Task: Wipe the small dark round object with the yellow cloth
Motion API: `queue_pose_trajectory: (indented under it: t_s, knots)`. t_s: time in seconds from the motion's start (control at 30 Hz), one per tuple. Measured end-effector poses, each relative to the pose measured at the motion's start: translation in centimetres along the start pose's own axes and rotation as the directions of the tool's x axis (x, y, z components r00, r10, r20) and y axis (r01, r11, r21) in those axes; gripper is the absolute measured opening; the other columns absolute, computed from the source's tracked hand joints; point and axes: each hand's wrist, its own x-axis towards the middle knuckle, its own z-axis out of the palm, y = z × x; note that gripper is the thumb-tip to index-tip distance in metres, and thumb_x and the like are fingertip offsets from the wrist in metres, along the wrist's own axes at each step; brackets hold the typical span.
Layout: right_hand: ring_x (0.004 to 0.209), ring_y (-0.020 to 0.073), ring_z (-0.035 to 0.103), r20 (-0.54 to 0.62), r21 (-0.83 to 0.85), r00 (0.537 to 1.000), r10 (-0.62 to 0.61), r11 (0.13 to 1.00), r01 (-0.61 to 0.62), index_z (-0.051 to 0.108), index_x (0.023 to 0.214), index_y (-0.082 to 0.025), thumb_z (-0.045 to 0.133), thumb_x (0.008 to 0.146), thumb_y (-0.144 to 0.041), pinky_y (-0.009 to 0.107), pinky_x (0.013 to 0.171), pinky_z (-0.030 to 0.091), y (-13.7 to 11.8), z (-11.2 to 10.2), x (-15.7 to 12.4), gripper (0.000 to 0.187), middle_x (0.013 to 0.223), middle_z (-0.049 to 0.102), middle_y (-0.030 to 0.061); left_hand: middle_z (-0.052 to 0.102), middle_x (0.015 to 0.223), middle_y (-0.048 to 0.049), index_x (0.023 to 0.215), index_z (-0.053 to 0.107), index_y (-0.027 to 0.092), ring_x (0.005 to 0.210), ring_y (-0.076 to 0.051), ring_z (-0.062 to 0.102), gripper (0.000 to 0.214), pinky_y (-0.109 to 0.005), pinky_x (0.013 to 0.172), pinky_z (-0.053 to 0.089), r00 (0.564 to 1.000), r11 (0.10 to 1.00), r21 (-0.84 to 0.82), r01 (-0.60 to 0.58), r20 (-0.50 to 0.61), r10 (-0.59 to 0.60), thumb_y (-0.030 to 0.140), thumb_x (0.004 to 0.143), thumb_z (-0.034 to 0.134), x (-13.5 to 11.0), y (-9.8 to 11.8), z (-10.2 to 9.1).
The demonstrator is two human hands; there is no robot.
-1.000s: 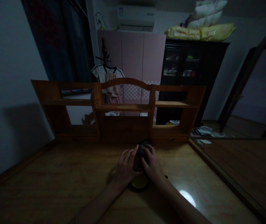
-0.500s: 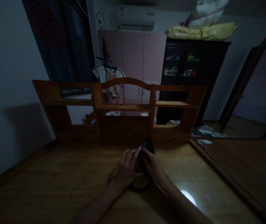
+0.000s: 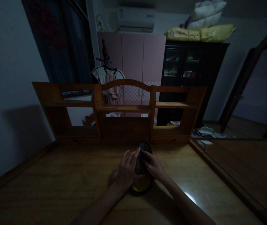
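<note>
On the wooden tabletop lies a dark, glossy, oblong object with a yellow-green rounded near end; the dim light hides its exact kind. My left hand curves along its left side, fingertips at the upper middle and thumb across the lower part. From the right, my right hand has its fingers bent in and pressed at the middle of the same object. Fingertips of both hands nearly meet there. What they pinch between them is too dark to make out.
A wooden shelf unit with drawers runs along the back of the tabletop. White wall borders the left side. A raised wooden edge bounds the right. Behind stand a pink wardrobe and a dark cabinet.
Both hands stay on the dark object with nearly the same grip. The object has shifted slightly, its far end a little to the left, and more yellow-green shows at its near end.
</note>
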Motion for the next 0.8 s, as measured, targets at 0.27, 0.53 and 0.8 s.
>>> queue_pose_trajectory:
  t_s: [0.27, 0.53, 0.8]
  knots:
    - [0.1, 0.0236, 0.062, -0.041, -0.085, 0.998, 0.042, 0.995, -0.045, 0.058, 0.118, -0.016, 0.051, 0.067, -0.012, 0.04, 0.09, 0.049, -0.6, 0.1, -0.2, 0.052, 0.109, 0.067, 0.0085, 0.05, 0.131, -0.0133, 0.141, 0.027, 0.013, 0.116, -0.028, 0.05, 0.081, -0.051, 0.11, 0.026, 0.999, 1.0, -0.026, -0.015, -0.03, 0.014, 0.045, 0.076, 0.063, 0.0, -0.1, 0.2]
    - [0.098, 0.0237, 0.062, -0.078, -0.149, 0.997, 0.011, 0.989, -0.022, 0.058, 0.119, -0.016, 0.053, 0.074, -0.016, 0.04, 0.089, 0.049, 0.0, 0.1, -0.5, 0.045, 0.109, 0.067, 0.0092, 0.051, 0.129, -0.0108, 0.14, 0.028, 0.016, 0.118, -0.027, 0.048, 0.083, -0.05, 0.112, 0.023, 1.0, 1.0, -0.024, 0.019, -0.016, -0.019, 0.046, 0.073, 0.066, 0.2, 0.2, 0.0]
    - [0.092, 0.0217, 0.066, -0.041, -0.073, 0.999, 0.002, 0.997, -0.005, 0.064, 0.111, -0.019, 0.049, 0.08, -0.014, 0.034, 0.083, 0.051, -2.7, -0.2, -0.1, 0.035, 0.103, 0.07, 0.0064, 0.052, 0.127, -0.0111, 0.141, 0.027, 0.017, 0.119, -0.027, 0.048, 0.082, -0.051, 0.112, 0.022, 1.0, 0.999, -0.034, 0.005, 0.024, -0.004, 0.045, 0.075, 0.066, 0.2, 0.1, -0.3]
